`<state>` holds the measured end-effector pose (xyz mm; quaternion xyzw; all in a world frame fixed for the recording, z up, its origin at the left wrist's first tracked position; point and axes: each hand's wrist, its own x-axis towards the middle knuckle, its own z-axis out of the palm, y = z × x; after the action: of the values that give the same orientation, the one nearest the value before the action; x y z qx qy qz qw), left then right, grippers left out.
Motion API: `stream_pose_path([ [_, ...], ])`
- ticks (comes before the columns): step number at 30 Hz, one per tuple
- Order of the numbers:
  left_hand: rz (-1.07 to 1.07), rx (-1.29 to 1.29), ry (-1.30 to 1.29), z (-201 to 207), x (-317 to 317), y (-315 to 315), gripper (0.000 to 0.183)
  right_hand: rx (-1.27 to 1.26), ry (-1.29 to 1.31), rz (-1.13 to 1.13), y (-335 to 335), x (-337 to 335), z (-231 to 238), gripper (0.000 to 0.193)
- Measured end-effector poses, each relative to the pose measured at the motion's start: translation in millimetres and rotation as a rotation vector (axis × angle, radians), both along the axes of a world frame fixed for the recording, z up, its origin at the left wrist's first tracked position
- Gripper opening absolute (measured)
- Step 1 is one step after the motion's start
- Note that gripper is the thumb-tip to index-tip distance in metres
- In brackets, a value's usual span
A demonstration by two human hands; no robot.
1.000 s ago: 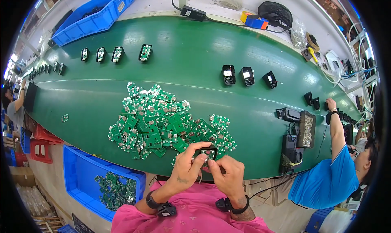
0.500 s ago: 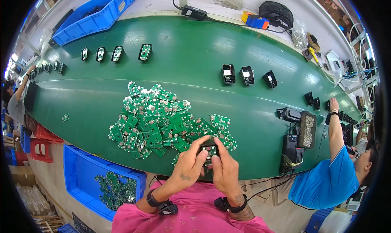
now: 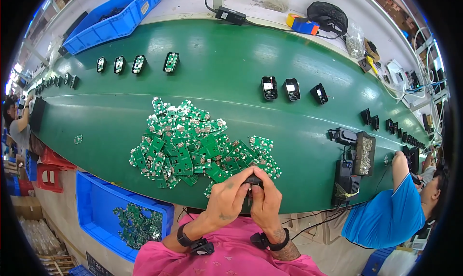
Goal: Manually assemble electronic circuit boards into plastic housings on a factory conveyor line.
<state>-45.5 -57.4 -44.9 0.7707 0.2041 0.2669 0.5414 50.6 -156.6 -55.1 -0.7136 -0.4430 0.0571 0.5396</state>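
Close to the table's front edge, my left hand [image 3: 225, 198] and my right hand [image 3: 266, 200] are both closed around a small black plastic housing [image 3: 253, 180]. My thumbs press on its near side, and my fingers wrap its far end. Most of the housing is covered by my hands, and its inside does not show. Just beyond my fingertips lies a loose pile of green circuit boards [image 3: 185, 153]. Farther off stand open black housings with green boards in them [image 3: 171, 62]. To their right are three more open black housings [image 3: 292, 89] with white parts inside.
A blue bin [image 3: 125, 179] with circuit boards sits below the table at left; another blue bin [image 3: 113, 22] stands at the far left. At right are a tray of small metal parts [image 3: 365, 153], a black charger-like device [image 3: 345, 179] and a co-worker in blue [image 3: 386, 218].
The housing in my hands has tilted, so the green board inside no longer shows, and my fingers have closed over it. The right co-worker's arm has drawn back from the row of housings.
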Motion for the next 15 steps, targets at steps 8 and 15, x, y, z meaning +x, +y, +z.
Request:
stream_pose_path([
  [8,0.041,0.141,-0.015,8.3,-5.6,12.3,0.037,-0.130,0.005,0.138,-0.3,12.1,21.5,0.050],
  [15,0.076,-0.031,0.057,16.5,-16.3,35.7,0.046,-0.291,-0.291,0.499,26.9,30.9,59.7,0.083],
])
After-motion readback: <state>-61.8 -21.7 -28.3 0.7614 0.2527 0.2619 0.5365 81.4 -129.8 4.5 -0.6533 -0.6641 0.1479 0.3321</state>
